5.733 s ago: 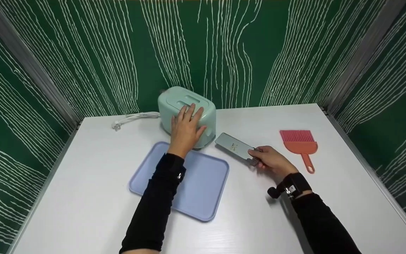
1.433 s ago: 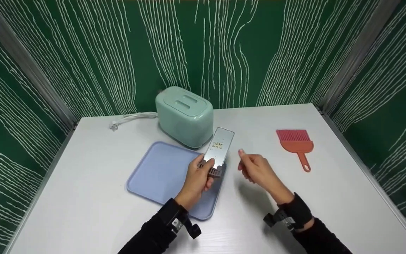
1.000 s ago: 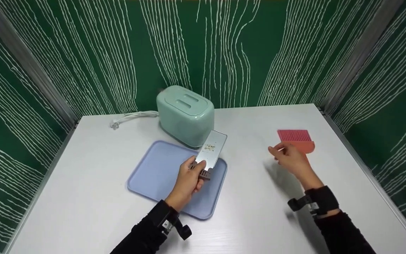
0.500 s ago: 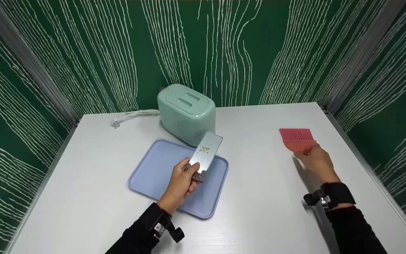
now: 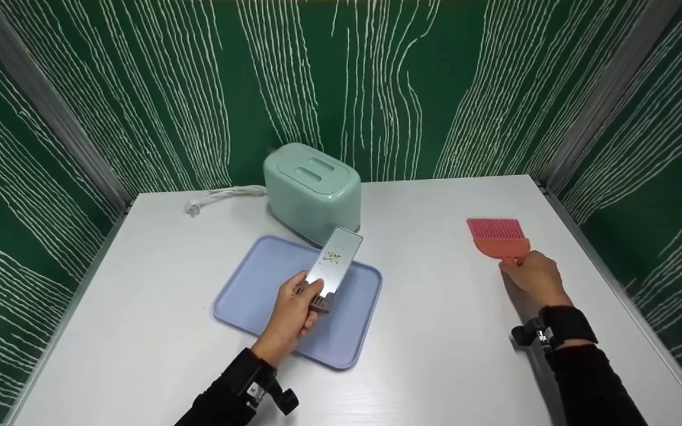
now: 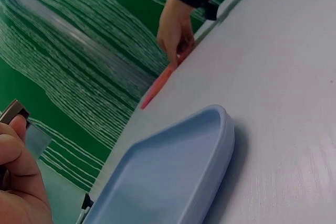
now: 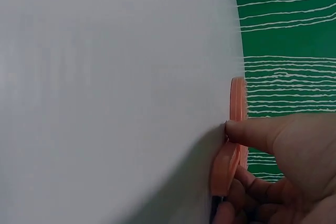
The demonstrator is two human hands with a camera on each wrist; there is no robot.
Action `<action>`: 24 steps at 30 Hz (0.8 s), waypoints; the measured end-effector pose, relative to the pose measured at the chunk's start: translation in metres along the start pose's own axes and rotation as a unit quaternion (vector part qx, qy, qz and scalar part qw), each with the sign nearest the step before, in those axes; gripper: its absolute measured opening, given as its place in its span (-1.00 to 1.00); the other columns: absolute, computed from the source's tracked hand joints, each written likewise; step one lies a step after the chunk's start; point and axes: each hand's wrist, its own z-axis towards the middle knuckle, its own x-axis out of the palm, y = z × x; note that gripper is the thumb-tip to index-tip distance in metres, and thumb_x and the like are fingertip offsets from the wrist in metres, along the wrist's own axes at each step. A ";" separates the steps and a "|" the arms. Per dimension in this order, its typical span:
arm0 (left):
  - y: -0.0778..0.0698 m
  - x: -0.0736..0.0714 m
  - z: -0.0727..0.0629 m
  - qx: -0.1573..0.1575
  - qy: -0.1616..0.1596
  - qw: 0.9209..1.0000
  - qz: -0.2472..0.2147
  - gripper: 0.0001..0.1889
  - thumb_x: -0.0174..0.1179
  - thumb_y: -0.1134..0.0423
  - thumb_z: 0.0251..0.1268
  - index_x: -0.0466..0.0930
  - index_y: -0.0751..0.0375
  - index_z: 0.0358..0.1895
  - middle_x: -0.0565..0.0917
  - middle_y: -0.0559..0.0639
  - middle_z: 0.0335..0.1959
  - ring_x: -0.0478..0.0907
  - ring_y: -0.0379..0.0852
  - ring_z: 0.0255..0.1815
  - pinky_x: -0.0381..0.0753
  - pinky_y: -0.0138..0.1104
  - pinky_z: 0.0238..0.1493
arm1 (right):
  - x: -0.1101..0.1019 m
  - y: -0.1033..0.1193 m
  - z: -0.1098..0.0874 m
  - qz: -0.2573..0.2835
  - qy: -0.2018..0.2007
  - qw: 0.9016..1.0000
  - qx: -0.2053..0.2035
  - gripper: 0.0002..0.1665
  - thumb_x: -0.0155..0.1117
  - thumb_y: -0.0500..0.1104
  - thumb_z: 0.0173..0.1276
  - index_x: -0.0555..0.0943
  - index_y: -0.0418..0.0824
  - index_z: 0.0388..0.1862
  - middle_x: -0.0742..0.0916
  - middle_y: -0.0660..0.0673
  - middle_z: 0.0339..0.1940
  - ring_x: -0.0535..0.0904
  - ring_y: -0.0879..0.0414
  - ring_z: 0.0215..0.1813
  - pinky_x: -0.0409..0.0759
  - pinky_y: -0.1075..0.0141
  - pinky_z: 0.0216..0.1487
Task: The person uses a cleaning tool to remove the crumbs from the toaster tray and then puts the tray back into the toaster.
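My left hand [image 5: 290,310] pinches a toaster crumb tray [image 5: 335,260] by its brown slotted end, thumb on top. Crumbs lie scattered on the shiny metal plate, held over the blue serving tray [image 5: 252,284]. In the left wrist view, part of the left hand [image 6: 21,182] shows at the lower left with a bit of the crumb tray. On the right side of the table, my right hand [image 5: 535,278] grips the handle of an orange brush [image 5: 501,245] with pink bristles. The right wrist view shows thumb and fingers around the brush handle [image 7: 226,166].
A mint green toaster [image 5: 314,192] stands at the back, just behind the blue tray. Its white cord with plug [image 5: 196,207] lies to the left. Green walls with white lines [image 5: 376,89] enclose the white table [image 5: 436,355] at the back and sides.
The left hand has left the toaster and taken the crumb tray from the right hand, then drawn it nearer over the blue tray. The right hand has moved right and taken hold of the brush.
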 end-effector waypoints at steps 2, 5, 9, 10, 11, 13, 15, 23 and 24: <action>0.001 -0.001 0.000 0.000 -0.001 1.000 -0.004 -0.61 0.20 0.12 0.61 0.51 0.34 0.25 0.58 -0.09 -0.61 0.29 -0.37 -0.86 0.24 -0.48 -0.84 | -0.001 0.000 0.000 0.007 0.005 1.000 0.004 -0.56 0.18 -0.02 0.50 0.38 -0.12 -0.58 0.50 0.03 -0.68 0.42 0.09 -0.54 0.36 0.22 -0.49; 0.002 -0.003 0.000 0.001 -0.001 1.000 -0.007 -0.62 0.19 0.13 0.61 0.52 0.35 0.23 0.57 -0.10 -0.63 0.29 -0.37 -0.87 0.24 -0.48 -0.84 | -0.003 -0.001 0.000 0.019 0.024 0.999 0.025 -0.60 0.17 0.03 0.49 0.40 -0.15 -0.51 0.51 0.02 -0.66 0.42 0.08 -0.54 0.36 0.21 -0.48; 0.003 -0.004 0.000 0.000 -0.003 1.000 -0.009 -0.60 0.21 0.13 0.60 0.51 0.35 0.26 0.58 -0.10 -0.63 0.29 -0.38 -0.87 0.24 -0.48 -0.84 | -0.008 -0.002 0.002 0.037 0.052 0.997 0.050 -0.55 0.16 0.14 0.51 0.41 -0.20 -0.35 0.51 0.00 -0.59 0.43 0.08 -0.49 0.39 0.21 -0.45; 0.004 -0.005 0.000 -0.001 -0.003 1.000 -0.009 -0.60 0.21 0.13 0.60 0.51 0.35 0.27 0.59 -0.10 -0.63 0.29 -0.38 -0.87 0.24 -0.48 -0.84 | -0.010 -0.002 0.002 0.045 0.063 0.995 0.056 -0.54 0.16 0.15 0.52 0.42 -0.21 -0.36 0.50 0.00 -0.60 0.42 0.08 -0.50 0.38 0.22 -0.45; 0.004 -0.005 0.000 -0.002 -0.003 1.000 -0.008 -0.59 0.21 0.13 0.60 0.51 0.36 0.28 0.59 -0.10 -0.62 0.29 -0.38 -0.87 0.24 -0.48 -0.84 | -0.011 -0.003 0.003 0.051 0.072 0.994 0.061 -0.53 0.16 0.16 0.52 0.45 -0.20 -0.38 0.50 0.01 -0.62 0.42 0.10 -0.51 0.38 0.23 -0.44; 0.004 -0.007 0.000 -0.003 -0.002 1.000 -0.004 -0.57 0.21 0.14 0.61 0.50 0.36 0.32 0.60 -0.09 -0.61 0.29 -0.37 -0.87 0.25 -0.48 -0.84 | -0.014 -0.003 0.003 0.072 0.099 0.990 0.073 -0.56 0.16 0.13 0.52 0.54 -0.17 -0.42 0.56 0.05 -0.65 0.47 0.14 -0.51 0.40 0.27 -0.42; 0.003 -0.009 0.000 -0.001 -0.003 1.000 0.002 -0.57 0.21 0.14 0.61 0.51 0.37 0.32 0.61 -0.09 -0.61 0.30 -0.37 -0.86 0.25 -0.48 -0.84 | -0.018 -0.004 0.003 0.096 0.121 0.984 0.086 -0.58 0.16 0.11 0.52 0.60 -0.14 -0.43 0.60 0.08 -0.65 0.51 0.20 -0.49 0.43 0.30 -0.38; -0.004 -0.019 0.001 0.009 -0.012 1.000 -0.001 -0.56 0.23 0.12 0.60 0.52 0.36 0.30 0.68 -0.05 -0.55 0.29 -0.36 -0.85 0.24 -0.47 -0.83 | -0.032 -0.008 -0.001 0.193 0.165 0.963 0.089 -0.67 0.18 0.06 0.62 0.70 -0.14 -0.22 0.70 0.16 -0.53 0.56 0.33 -0.40 0.50 0.41 -0.33; -0.004 -0.020 0.000 0.008 -0.011 1.000 -0.001 -0.56 0.23 0.12 0.60 0.51 0.36 0.30 0.68 -0.05 -0.54 0.29 -0.36 -0.85 0.23 -0.48 -0.83 | -0.032 -0.009 -0.001 0.197 0.171 0.962 0.087 -0.67 0.15 0.05 0.63 0.69 -0.13 -0.21 0.70 0.16 -0.52 0.55 0.34 -0.41 0.50 0.42 -0.34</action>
